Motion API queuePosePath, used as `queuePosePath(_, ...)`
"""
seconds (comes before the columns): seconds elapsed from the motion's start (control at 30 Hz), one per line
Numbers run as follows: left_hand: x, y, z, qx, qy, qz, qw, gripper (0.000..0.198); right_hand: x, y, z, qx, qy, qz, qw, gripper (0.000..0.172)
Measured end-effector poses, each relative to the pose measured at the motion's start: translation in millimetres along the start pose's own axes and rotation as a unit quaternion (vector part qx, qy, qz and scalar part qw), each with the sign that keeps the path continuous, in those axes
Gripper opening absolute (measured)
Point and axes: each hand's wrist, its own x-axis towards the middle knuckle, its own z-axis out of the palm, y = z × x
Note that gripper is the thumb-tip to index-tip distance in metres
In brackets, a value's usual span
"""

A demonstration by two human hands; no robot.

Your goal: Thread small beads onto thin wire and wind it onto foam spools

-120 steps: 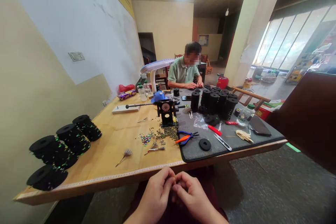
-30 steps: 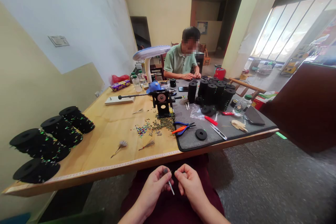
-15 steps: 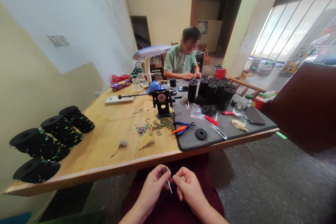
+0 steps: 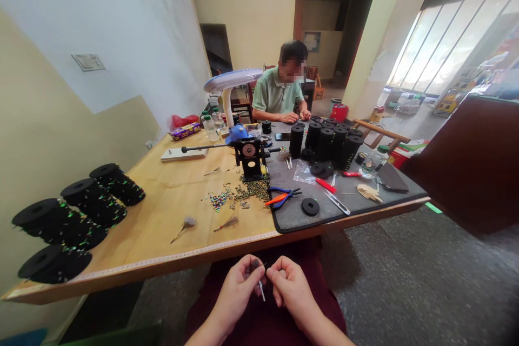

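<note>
A: ok so head view, what were the hands doing?

B: Both were low, in front of the table [image 4: 162, 203] edge and above dark red clothing [image 4: 265, 321]. The left hand [image 4: 243, 283] had its thumb and fingers pinched on a thin white stick [image 4: 263, 294]. It slanted down out of the grip, and a dark lump showed up at the fingertips.

A: And the right?

B: The right hand [image 4: 288, 284] was just beside it, thumb and index together, other fingers curled in. Can't tell if something tiny was in that pinch, honestly too small.

A: What was on the table near them?

B: Two tufts, one grey [image 4: 188, 221] and one brownish [image 4: 228, 221], lay near the front edge. Behind those were colored beads [image 4: 218, 201] right beside a pile of metal bits [image 4: 254, 189], with a winder [image 4: 250, 154] just past the pile. Blue pliers [image 4: 279, 198] and a black disc [image 4: 310, 206] lay on the grey mat [image 4: 291, 220].

A: Anyone else there?

B: Yep, a co-worker [image 4: 279, 94] sat at the far side, hands down on the mat.
</note>
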Motion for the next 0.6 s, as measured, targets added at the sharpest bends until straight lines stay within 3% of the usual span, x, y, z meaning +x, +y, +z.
queuePosePath(0.6, -1.6, 4.2, 0.8, -0.025, 0.012, -0.012, 1.000, 0.032, -0.9, 2.3, 0.3, -0.003, -0.008, -0.005, 1.000, 0.055)
